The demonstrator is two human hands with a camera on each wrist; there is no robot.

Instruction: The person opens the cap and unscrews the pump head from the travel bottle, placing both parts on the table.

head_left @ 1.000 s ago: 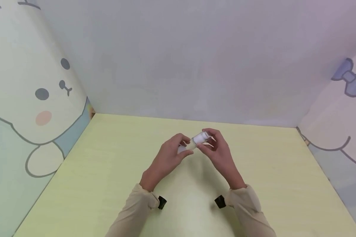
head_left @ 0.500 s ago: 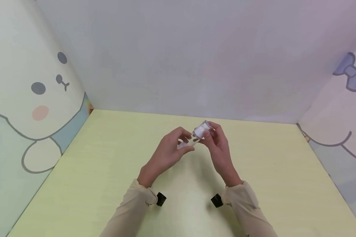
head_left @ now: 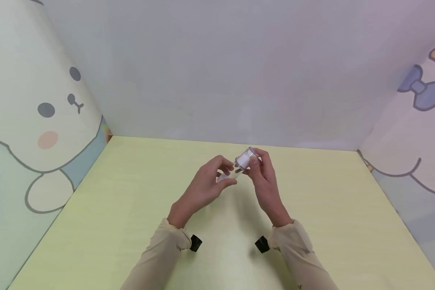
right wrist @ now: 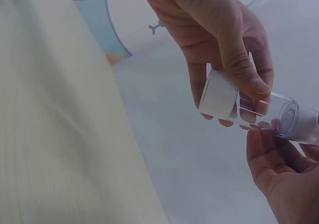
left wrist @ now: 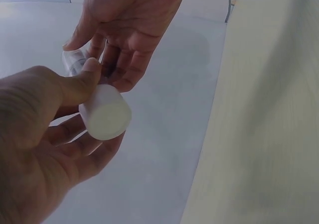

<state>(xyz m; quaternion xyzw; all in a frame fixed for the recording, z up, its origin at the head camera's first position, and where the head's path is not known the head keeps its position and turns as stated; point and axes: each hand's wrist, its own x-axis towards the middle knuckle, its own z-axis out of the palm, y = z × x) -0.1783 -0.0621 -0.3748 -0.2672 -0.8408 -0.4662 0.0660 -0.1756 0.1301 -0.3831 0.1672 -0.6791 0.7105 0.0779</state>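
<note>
Right wrist — clear bottle (right wrist: 273,109) between fingers (right wrist: 260,157)

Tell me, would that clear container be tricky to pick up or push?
The clear container would probably roll on its side, being round. Its glossy walls may feel slippery. Straight, undented sides suggest it is fairly stiff.

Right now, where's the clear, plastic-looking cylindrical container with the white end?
In the head view, the clear container is just right of centre, held tilted between the left hand and the right hand, above the pale yellow tabletop.
</note>
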